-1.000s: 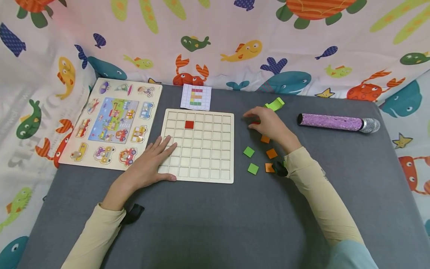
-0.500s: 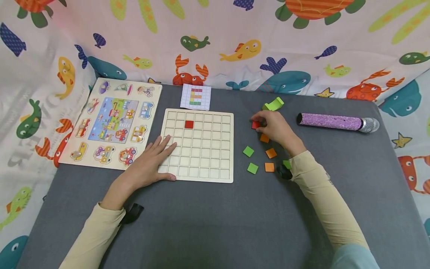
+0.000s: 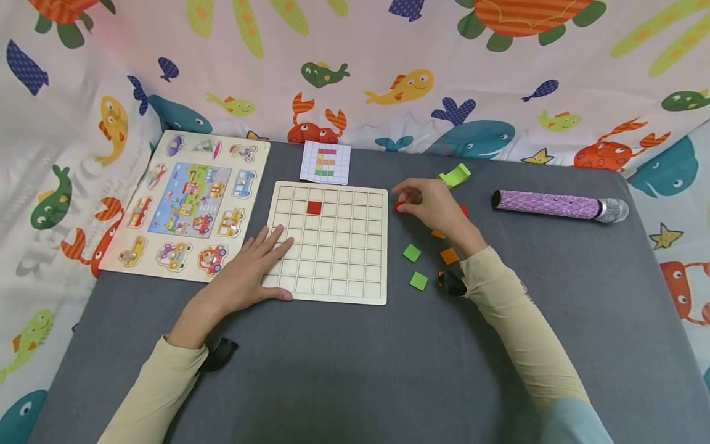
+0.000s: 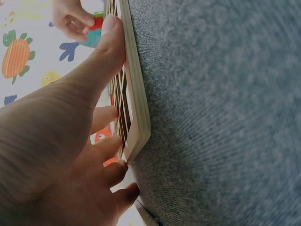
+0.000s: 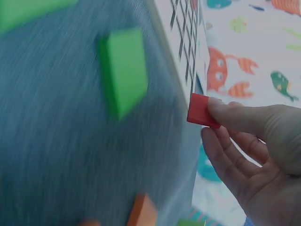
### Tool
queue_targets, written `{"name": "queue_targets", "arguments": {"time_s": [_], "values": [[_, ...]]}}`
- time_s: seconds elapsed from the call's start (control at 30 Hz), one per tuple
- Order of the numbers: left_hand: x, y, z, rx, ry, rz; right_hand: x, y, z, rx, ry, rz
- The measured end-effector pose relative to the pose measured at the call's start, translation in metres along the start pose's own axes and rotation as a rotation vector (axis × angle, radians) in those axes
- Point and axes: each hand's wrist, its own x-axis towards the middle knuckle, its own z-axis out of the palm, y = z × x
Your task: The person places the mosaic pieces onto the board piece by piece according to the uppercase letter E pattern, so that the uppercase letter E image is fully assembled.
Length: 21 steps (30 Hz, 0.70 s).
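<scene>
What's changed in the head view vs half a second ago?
The right hand moved left toward the grid board, taking a red tile along, now pinched by thumb and fingers just short of the board's right edge. Another red tile came into view behind that hand. Unchanged: left hand on the board's left side; one seated red tile.

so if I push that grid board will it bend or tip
The grid board probably stays stiff, since its edge looks straight and solid. Lying flat, it seems unlikely to tip. The left hand resting on it may resist sliding.
</scene>
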Motion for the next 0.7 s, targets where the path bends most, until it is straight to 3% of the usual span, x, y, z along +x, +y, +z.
{"name": "queue_targets", "arguments": {"time_s": [0.43, 0.7], "values": [[-0.001, -0.001, -0.001, -0.004, 0.01, 0.014, 0.038, -0.048, 0.046, 0.14, -0.051, -0.11], [-0.002, -0.001, -0.001, -0.004, 0.031, 0.024, 0.056, -0.063, 0.071, 0.107, -0.122, -0.125]]}}
